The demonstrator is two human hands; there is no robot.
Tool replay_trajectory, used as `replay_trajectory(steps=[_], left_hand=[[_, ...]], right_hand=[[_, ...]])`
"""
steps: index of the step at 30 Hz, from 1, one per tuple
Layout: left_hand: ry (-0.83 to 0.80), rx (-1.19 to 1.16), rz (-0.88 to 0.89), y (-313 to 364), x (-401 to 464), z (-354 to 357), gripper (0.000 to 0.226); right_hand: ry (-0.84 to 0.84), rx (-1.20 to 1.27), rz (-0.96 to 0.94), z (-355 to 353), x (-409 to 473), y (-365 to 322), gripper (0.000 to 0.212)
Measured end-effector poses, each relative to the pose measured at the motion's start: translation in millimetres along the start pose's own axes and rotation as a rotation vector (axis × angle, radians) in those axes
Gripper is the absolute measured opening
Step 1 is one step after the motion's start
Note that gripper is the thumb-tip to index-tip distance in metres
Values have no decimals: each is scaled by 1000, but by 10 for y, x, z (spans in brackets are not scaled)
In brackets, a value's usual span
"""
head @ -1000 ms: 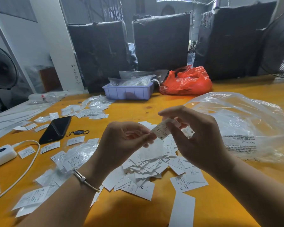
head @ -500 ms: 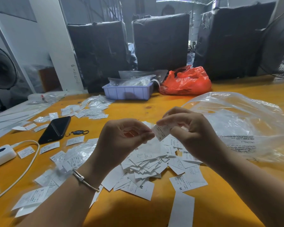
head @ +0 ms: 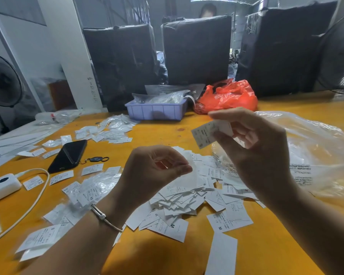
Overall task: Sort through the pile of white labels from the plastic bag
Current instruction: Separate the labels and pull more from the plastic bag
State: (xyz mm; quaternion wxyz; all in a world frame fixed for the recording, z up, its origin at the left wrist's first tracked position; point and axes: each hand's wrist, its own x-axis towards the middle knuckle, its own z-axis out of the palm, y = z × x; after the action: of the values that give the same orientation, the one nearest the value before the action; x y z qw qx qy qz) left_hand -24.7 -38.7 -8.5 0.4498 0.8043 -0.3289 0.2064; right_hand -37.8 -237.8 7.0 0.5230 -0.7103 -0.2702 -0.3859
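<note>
A loose pile of white labels lies on a yellow-orange table, near its front edge, many printed with small text and size letters such as S and M. Some overlap in a heap; others lie scattered singly around it.

Above the pile, the right hand is raised and pinches one single label between thumb and fingertips; that label is tilted and shows an S at its lower corner. The left hand hovers lower, just over the heap, its fingers curled inward with thumb and fingertips meeting on a white piece of paper at its edge; whether it truly grips that paper cannot be told. A thin bracelet circles the left wrist.

To the right of the pile, touching it, lies a large clear plastic bag, crumpled, with printed warning text on it. To the left, more labels in small clear sleeves are spread on the table. Farther left lie a black phone with a small key fob beside it, and a white power bank with a white cable.

At the far side of the table stands a lilac plastic tray holding clear bags, with a red plastic bag just beside it. Behind them stand three large parcels wrapped in black.
</note>
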Motion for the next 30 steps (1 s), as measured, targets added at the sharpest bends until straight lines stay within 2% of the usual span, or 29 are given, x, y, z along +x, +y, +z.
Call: replay_trajectory(steps=[4, 9, 19, 30], left_hand=[[-27, 3, 6, 7, -5, 13, 14], [-39, 21, 23, 19, -8, 18, 16], [-81, -4, 32, -17, -1, 15, 19], [-89, -33, 30, 7, 5, 2, 20]], right_hand=[[-38, 77, -40, 36, -31, -64, 46], [-121, 11, -36, 96, -66, -29, 46], [-85, -92, -75, 93, -64, -5, 40], [-266, -112, -71, 38, -56, 44, 35]])
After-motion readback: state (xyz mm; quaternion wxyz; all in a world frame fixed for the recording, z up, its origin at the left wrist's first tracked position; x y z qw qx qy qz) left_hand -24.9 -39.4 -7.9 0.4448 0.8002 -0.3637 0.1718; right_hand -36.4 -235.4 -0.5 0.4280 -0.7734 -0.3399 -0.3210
